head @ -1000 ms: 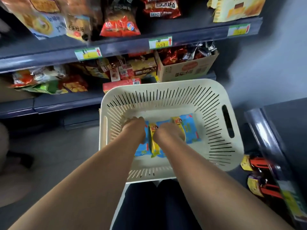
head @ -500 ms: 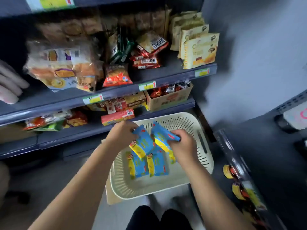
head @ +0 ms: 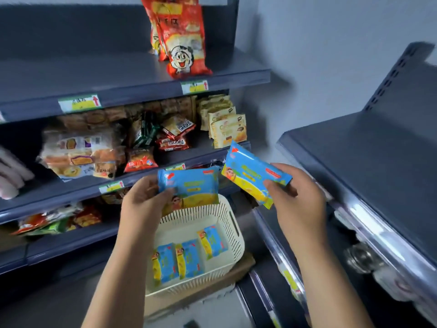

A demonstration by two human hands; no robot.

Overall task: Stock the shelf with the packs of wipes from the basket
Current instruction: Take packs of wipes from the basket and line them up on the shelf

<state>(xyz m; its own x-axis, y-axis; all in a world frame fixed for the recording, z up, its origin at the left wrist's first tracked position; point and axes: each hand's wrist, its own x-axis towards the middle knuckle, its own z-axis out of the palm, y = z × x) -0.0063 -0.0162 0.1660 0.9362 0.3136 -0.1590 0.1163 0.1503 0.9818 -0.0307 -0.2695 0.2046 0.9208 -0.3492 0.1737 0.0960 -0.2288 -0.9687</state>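
Aisle: grey shop corner, with stocked shelving on your left, a plain wall ahead and a second dark unit on your right.
Snack shelves: the middle tiers are crowded with bags and boxes. The top board carries only red bags, with bare board to their left.
Left hand: it is curled round the left end of the left pack of wipes, thumb on the front and fingers behind. The pack faces you, level, above the basket.
Basket: cream and slotted, it sits low between your forearms on brown cardboard. Three more packs lie side by side in it.
Right pack: it is tilted, its far end higher, just beside the left pack and not touching it.
Right hand: it pinches the near right end of that pack, thumb across the front and fingers wrapped behind.
Right shelf: a bare dark board at about hand height, close to your right hand.
Step in hand: carrying two packs up to a shelf, by my reading. Which board you mean to fill I cannot tell; the right shelf looks the likeliest.
Doing it well: level the right pack before you set it down. Place one pack at a time, printed face outward and pushed back from the edge. Soft packs sag when held by one end, so support each underneath as you release it.
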